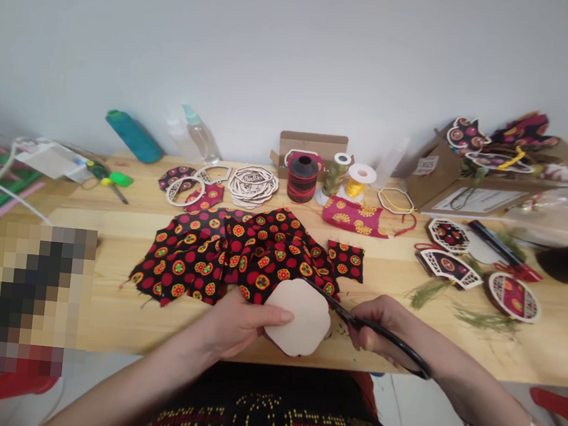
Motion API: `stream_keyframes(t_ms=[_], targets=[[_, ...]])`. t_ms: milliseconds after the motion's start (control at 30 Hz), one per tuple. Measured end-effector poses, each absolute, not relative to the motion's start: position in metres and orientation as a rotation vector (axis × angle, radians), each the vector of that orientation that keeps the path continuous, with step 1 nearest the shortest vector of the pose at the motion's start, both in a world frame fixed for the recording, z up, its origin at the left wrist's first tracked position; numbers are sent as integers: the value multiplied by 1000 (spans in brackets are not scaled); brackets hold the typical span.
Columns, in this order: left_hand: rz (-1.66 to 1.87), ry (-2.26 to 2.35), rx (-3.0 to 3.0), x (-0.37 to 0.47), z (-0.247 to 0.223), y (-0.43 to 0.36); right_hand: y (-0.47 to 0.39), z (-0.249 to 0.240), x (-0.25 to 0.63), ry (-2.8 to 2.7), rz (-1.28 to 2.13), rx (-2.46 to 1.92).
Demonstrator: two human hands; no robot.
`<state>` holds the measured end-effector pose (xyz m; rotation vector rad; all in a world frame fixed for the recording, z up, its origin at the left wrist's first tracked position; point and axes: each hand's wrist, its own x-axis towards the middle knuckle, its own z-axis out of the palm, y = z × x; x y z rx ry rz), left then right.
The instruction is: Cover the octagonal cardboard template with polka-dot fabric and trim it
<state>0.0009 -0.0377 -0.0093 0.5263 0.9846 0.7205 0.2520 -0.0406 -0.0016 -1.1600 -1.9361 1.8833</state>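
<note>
Black scissors (354, 320) clamped in right grip (378, 322); left grip (242, 319) pinches pale card (300, 320) (floral cloth (270, 248) just beyond).

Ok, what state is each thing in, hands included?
Left hand: pinching the pale panel
Pale panel: flat, held
Right hand: gripping the scissors
Scissors: held, blade opening unclear
Dark patterned fabric: rumpled, edges ragged
Large cardboard box: open, loaded
Red-and-black spool: upright, wound with thread

Forearms (153, 364) angled inward; left grip (241, 321) pinched, thumb (274, 316) uppermost; right grip (387, 327) curled.
</note>
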Motion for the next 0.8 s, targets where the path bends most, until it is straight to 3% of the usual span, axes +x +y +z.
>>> stream_keyframes(t_ms=[567, 800], targets=[[703, 966, 548, 1, -7, -39, -46, 24, 248, -2024, 1623, -1224], [699, 974, 536, 0, -10, -41, -39, 18, 251, -2087, 1727, -1205]])
